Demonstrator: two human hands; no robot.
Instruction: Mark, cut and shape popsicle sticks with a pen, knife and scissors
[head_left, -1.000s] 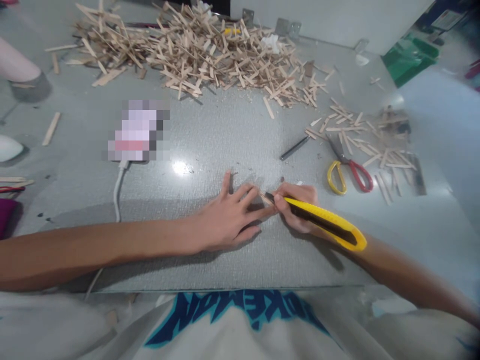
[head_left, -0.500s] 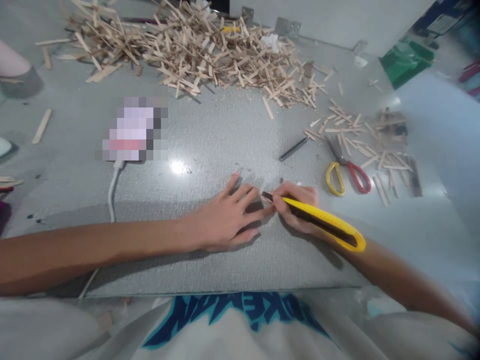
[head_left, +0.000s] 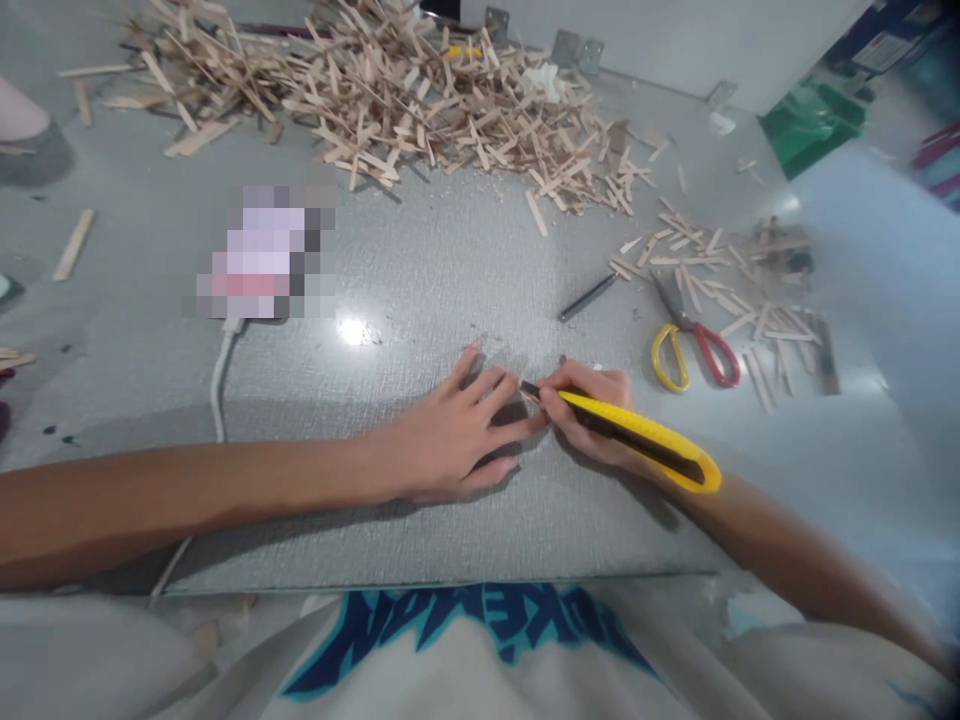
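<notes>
A yellow utility knife (head_left: 637, 432) with a dark slide lies in the grip of my right hand (head_left: 589, 405), held like a pen. Its blade end points left, down at the table (head_left: 360, 550). My left hand (head_left: 469, 430) rests palm down with its fingers spread, and its fingertips reach close to the blade. A small, thin sliver of something light is between the fingertips and the blade; what it is cannot be made out clearly.
Many cut wooden sticks (head_left: 420, 110) are heaped along the back. Scissors (head_left: 694, 335) with a yellow and a red handle, a dark pen-like tool (head_left: 589, 297) and loose sticks (head_left: 709, 265) lie on the right. A blurred-out phone (head_left: 259, 255) with a white cable (head_left: 219, 385) is on the left.
The utility knife's rear end has shifted slightly left and up. My left hand stays almost where it was. The view has moved a little.
</notes>
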